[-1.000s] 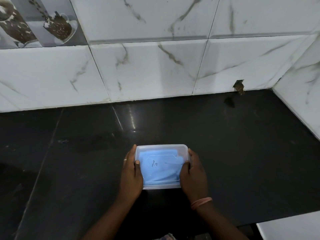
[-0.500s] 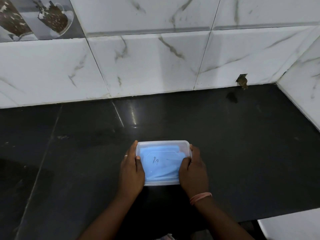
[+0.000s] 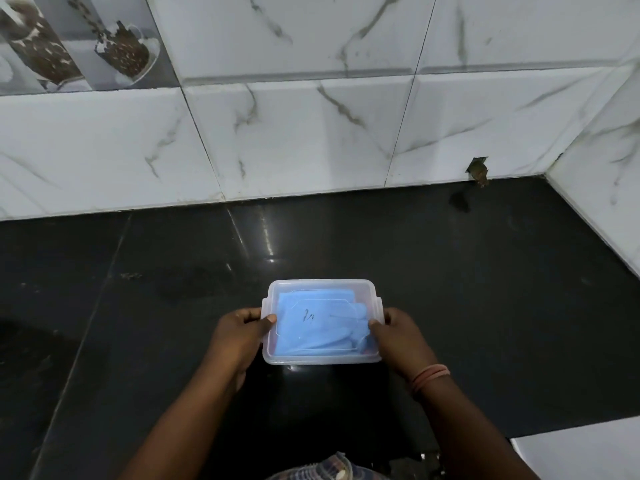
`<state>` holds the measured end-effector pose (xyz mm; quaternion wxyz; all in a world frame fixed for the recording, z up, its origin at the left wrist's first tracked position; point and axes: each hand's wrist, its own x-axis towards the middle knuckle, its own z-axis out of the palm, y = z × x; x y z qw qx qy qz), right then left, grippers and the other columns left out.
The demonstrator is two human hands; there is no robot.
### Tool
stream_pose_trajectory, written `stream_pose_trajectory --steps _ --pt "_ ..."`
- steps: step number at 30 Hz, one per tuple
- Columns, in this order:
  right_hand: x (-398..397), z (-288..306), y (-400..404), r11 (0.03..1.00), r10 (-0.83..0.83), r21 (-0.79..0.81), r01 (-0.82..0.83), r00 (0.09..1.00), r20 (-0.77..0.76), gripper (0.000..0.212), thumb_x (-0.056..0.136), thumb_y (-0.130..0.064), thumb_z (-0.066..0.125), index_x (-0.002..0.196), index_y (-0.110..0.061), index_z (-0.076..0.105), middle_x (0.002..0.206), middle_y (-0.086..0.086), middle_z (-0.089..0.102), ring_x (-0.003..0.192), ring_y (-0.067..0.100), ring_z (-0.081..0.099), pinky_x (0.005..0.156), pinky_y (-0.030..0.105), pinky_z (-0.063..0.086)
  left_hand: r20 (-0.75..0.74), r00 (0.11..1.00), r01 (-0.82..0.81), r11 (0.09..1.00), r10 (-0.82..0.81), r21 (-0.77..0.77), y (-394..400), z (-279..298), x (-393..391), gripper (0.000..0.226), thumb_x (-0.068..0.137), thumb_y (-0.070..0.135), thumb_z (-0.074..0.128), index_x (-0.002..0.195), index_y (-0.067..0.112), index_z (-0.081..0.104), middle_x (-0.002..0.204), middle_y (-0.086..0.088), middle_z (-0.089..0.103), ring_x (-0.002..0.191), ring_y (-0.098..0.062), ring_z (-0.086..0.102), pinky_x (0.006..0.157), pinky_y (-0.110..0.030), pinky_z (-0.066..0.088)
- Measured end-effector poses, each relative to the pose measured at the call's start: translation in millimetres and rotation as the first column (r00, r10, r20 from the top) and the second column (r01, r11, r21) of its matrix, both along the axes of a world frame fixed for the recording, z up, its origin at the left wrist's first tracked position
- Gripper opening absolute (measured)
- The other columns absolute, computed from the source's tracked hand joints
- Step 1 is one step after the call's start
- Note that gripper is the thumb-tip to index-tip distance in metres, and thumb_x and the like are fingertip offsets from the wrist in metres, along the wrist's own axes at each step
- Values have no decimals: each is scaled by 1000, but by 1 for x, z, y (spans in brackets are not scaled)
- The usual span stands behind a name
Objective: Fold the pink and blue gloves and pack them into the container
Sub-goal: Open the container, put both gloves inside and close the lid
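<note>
- Container [image 3: 322, 356] — clear plastic, lid on — sits on the black countertop [image 3: 485, 306], near its front edge.
- Blue gloves [image 3: 318, 327] lie folded inside, visible through the lid; pink ones cannot be made out.
- Left hand [image 3: 239, 336] grips the container's left side, thumb on the lid.
- Right hand [image 3: 403, 336] — closed on the right side, likewise.
- Orange band [image 3: 429, 377] on right wrist.
- White marble tiles [image 3: 311, 140] behind.

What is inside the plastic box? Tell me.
Through the lid of the box, blue gloves show, folded flat. No pink glove shows; the blue ones may cover it. Left hand and right hand hold the box's sides.
</note>
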<state>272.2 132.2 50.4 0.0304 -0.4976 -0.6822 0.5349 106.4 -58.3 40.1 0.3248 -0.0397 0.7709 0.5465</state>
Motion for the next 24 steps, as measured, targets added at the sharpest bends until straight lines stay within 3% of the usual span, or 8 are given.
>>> stream_pose_trajectory --steps 5,8,10,12,16,22,24 --pt "-10 15 42 999 -24 18 28 984 -178 11 90 -10 68 99 -12 74 90 6 76 80 20 74 70 35 61 -43 999 0 997 4 73 31 8 -20 11 95 7 72 104 4 77 90 -12 82 73 -22 78 65 -31 61" --pt "-41 17 76 995 -46 72 61 980 -196 9 86 -7 71 93 -8 77 86 10 76 81 25 74 74 43 62 -81 996 -20 996 27 90 69 18 -40 12 95 4 71 105 -1 75 95 -18 79 69 -22 74 61 -28 59" --pt "-66 17 101 986 -59 140 86 981 -186 12 83 -5 71 93 -4 78 86 14 76 84 29 73 78 45 60 -114 993 -26 996 36 90 97 23 -58 16 94 4 73 107 -5 74 100 -22 78 80 -29 75 73 -36 63" --pt "-93 19 124 976 -76 192 107 984 -164 11 80 -5 71 88 -4 78 82 15 75 80 29 71 75 41 59 -146 988 -28 996 41 88 123 27 -79 21 92 6 75 109 -7 73 105 -24 77 94 -35 76 88 -47 63" --pt "-139 16 164 961 -77 262 90 995 -62 10 76 -5 64 68 -5 70 60 10 56 66 23 57 60 28 41 -198 979 -27 998 36 49 171 28 -119 24 89 8 80 106 -8 73 109 -26 76 101 -38 75 94 -53 61" --pt "-183 4 199 961 -69 268 72 997 -21 16 80 -10 64 84 2 74 79 18 68 71 25 61 63 23 38 -151 987 -61 998 63 18 203 9 -158 32 90 10 79 115 -7 71 115 -25 74 105 -39 73 96 -52 60" --pt "-198 -2 207 966 -67 250 70 998 -21 23 84 -14 63 93 3 75 91 21 72 81 30 66 67 24 39 -167 983 -80 997 81 12 210 4 -169 31 91 11 79 115 -6 72 113 -24 75 105 -38 73 97 -52 60"
